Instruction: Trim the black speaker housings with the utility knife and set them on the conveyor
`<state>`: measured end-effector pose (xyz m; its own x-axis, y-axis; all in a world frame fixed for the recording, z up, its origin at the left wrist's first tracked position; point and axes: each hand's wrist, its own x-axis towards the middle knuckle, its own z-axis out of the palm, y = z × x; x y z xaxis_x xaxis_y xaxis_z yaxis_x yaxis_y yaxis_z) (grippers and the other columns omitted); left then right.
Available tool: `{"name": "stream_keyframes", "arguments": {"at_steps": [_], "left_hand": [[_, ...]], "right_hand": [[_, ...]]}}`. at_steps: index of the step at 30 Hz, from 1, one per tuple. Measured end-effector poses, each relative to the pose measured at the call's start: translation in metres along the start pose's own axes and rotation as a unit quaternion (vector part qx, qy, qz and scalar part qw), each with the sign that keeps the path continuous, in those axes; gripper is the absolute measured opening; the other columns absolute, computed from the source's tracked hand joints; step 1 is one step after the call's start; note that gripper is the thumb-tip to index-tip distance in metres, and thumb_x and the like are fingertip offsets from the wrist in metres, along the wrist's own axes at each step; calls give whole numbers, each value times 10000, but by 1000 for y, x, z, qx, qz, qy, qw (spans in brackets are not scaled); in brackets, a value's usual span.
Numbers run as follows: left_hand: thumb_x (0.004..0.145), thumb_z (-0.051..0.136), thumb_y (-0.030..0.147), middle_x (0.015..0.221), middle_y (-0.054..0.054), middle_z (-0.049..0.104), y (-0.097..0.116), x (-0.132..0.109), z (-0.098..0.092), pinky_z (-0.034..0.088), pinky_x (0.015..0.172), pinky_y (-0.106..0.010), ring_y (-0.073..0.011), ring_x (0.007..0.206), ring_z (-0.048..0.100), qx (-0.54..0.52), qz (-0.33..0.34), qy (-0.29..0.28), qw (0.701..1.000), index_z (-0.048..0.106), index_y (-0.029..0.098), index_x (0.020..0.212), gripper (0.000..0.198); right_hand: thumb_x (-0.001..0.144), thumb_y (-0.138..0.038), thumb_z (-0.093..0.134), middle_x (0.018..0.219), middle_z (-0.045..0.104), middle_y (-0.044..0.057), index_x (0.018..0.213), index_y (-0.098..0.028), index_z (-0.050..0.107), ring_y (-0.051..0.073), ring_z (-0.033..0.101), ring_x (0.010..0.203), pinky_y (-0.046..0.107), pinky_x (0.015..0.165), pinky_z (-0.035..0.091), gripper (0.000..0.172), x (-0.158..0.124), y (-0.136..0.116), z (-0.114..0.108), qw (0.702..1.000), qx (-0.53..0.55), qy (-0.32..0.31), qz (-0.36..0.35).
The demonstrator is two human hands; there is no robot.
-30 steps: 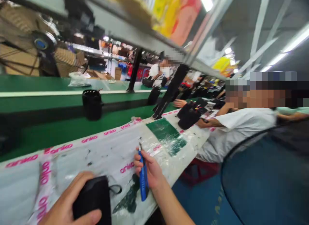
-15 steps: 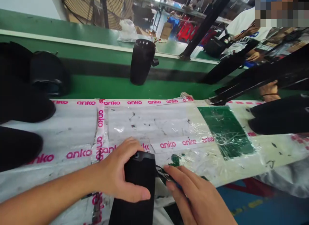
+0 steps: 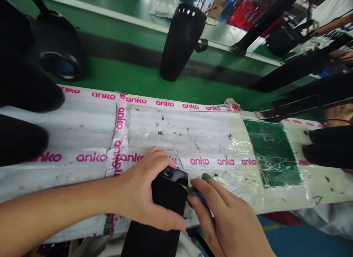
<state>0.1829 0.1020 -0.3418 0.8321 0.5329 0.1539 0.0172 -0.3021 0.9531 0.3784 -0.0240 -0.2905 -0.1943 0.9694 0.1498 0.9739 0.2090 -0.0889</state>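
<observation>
A long black fabric-covered part [image 3: 168, 201] stands at the bottom centre, its upper end fitted with a dark plastic cap [image 3: 174, 175] that has a round hole. My left hand [image 3: 150, 192] wraps round this part just below the cap, thumb across the front. To the right, my right hand [image 3: 223, 213] pinches a small tool [image 3: 197, 193] with a blue handle and a thin metal tip. That tip meets the right edge of the part under the cap. The lower end of the part runs out of view.
The bench [image 3: 176, 128] has white wrap with pink printed tape. A black cylinder [image 3: 182, 43] stands behind on the green surface. Black rounded parts [image 3: 22, 139] lie left, others [image 3: 331, 146] right. Another person's hand [image 3: 339, 113] is at the far right.
The view has tilted and shifted, so the background sits higher. The black part's capped end now shows its round hole more fully, and the tool tip has come against the edge under the cap.
</observation>
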Motion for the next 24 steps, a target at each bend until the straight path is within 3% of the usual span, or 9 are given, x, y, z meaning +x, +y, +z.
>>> {"name": "stream_keyframes", "arguments": {"at_steps": [3,9,14,20,24], "left_hand": [[649,962,453,971,-28,511,2,4,2,467,853,-369,-222,946,483,-13,0,-11,1000,525,204,1048,643],[637,972,422,948,-20,513,1,6,5,453,861,-372,-220,938,470,-27,-10,-16,999,516,205,1013,629],[616,988,434,956,-27,527,-1,7,5,450,879,-379,-226,954,474,-26,-13,-14,999,522,201,983,637],[547,962,273,862,4,466,10,11,12,449,868,-382,-208,881,452,-10,-38,3,999,436,215,846,608],[574,881,194,859,5,440,17,15,18,436,817,-376,-191,842,446,5,-55,18,998,370,218,824,569]], "right_hand": [[1100,-280,359,818,669,22,1169,-200,538,174,637,633,318,552,431,208,5,6,-8,996,-67,-14,-50],[1057,-211,393,772,595,-6,1176,-193,543,180,559,657,334,627,342,192,15,16,-16,990,-74,-63,-102],[1006,-189,472,811,587,6,1200,-166,539,179,561,683,333,639,360,206,8,21,-14,984,-90,-88,-123],[756,-69,469,763,552,23,1101,-175,496,183,559,563,331,517,388,362,10,17,-20,969,-141,-142,-144],[654,-27,458,652,481,-3,940,-211,432,172,524,440,316,436,324,342,17,14,-27,971,-144,-131,-137]]}}
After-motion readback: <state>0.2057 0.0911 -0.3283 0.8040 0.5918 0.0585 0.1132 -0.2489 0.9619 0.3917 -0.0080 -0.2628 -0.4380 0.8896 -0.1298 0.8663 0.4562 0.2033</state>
